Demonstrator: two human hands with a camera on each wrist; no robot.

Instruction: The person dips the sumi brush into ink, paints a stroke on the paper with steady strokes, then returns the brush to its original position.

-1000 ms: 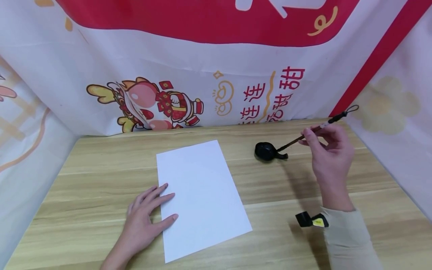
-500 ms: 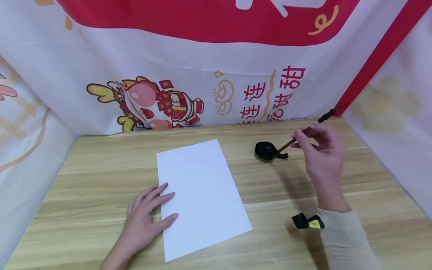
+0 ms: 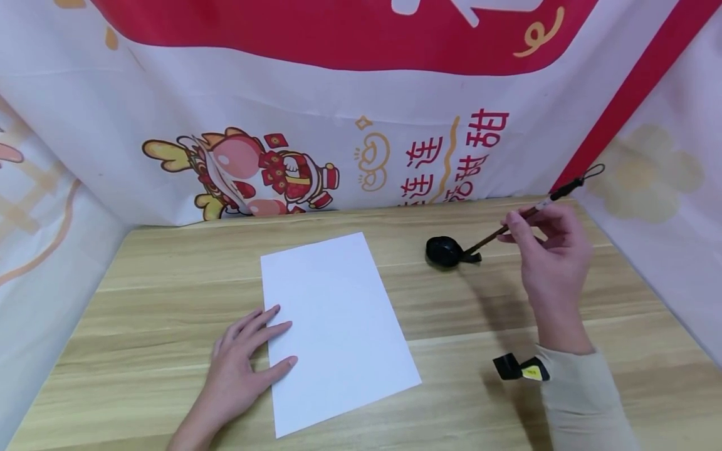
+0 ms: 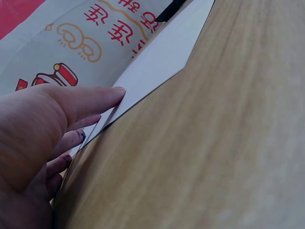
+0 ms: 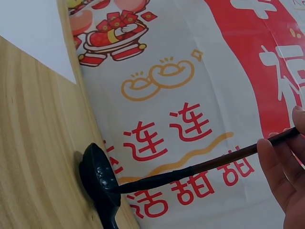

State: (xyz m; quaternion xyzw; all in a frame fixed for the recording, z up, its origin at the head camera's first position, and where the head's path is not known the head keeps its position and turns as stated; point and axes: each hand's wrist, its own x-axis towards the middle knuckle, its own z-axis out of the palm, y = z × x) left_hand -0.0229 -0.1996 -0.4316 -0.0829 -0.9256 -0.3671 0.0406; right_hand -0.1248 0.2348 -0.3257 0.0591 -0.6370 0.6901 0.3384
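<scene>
My right hand (image 3: 555,263) pinches a calligraphy brush (image 3: 491,236) with a dark shaft and a hanging loop at its top end. In the right wrist view its black bristles (image 5: 157,181) point into a small black ink dish (image 5: 98,174), the tip right at the rim nearer my hand. This dish has a short handle and a wet shine inside. My left hand (image 3: 237,369) rests at the left edge of a blank white sheet of paper (image 3: 344,332), fingers spread, with thumb and fingertips on the sheet. From the left wrist, the thumb (image 4: 95,102) lies over the paper's edge.
Everything lies on a wood-grain table (image 3: 169,282). A printed cloth (image 3: 316,94) with red lettering and a cartoon figure hangs along the back edge, and cloth also hangs at both sides. A black device (image 3: 516,368) is strapped at my right wrist.
My right hand dipped left with the brush across the ink dish, then drew back to the right. The left hand and the paper stay as they were.
</scene>
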